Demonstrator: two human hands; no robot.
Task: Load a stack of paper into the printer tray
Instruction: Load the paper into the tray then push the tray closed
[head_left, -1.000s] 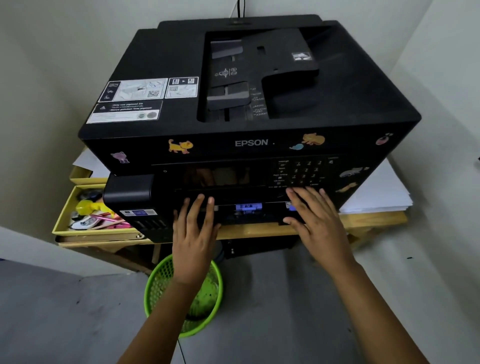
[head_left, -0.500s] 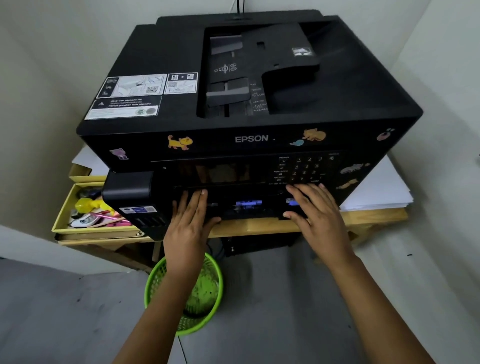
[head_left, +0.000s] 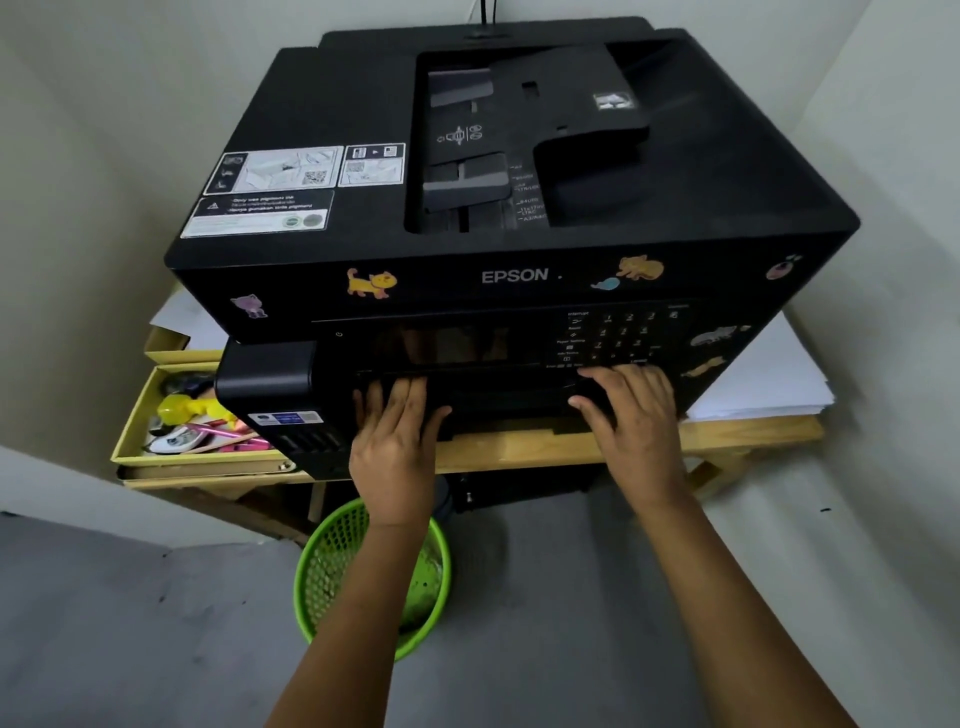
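Note:
A black Epson printer (head_left: 519, 275) with animal stickers stands on a wooden table (head_left: 753, 434). Its dark paper tray front (head_left: 509, 408) runs low across the printer's face, under the control panel. My left hand (head_left: 397, 441) lies flat against the left part of the tray front, fingers stretched out. My right hand (head_left: 636, 421) presses on the right part, just below the keypad, with its thumb under a dark edge. Neither hand holds paper. A stack of white paper (head_left: 763, 379) lies on the table to the right of the printer.
A yellow box (head_left: 197, 457) with pens and small items sits at the left of the printer, with loose sheets (head_left: 176, 317) behind it. A green mesh basket (head_left: 332, 582) stands on the grey floor under my left arm. Walls close in on both sides.
Both hands have pushed forward against the printer's front. The blue parts seen in the tray slot earlier are now out of sight, and the slot looks closed up.

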